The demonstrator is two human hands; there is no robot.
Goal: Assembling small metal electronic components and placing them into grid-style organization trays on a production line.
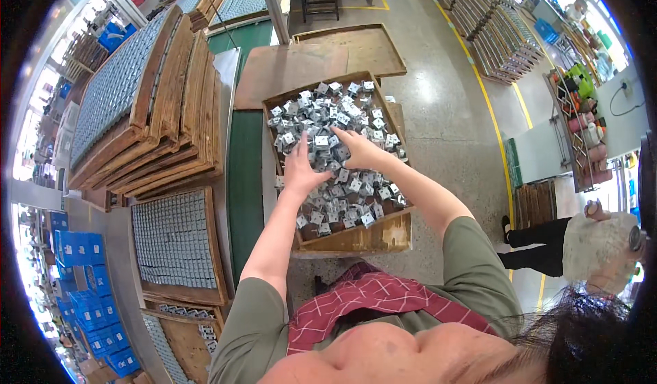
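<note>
A shallow wooden tray in front of me is heaped with several small grey metal block parts. Both of my hands reach into the heap. My left hand lies palm down on the parts with fingers spread. My right hand rests next to it, fingers curled over a cluster of the parts. Whether either hand actually holds a part I cannot tell; the fingertips are buried among the pieces.
A green conveyor belt runs along the left of the tray. Stacked wooden trays filled with ordered parts stand further left, another filled tray below them. Blue crates line the far left. A person stands at right.
</note>
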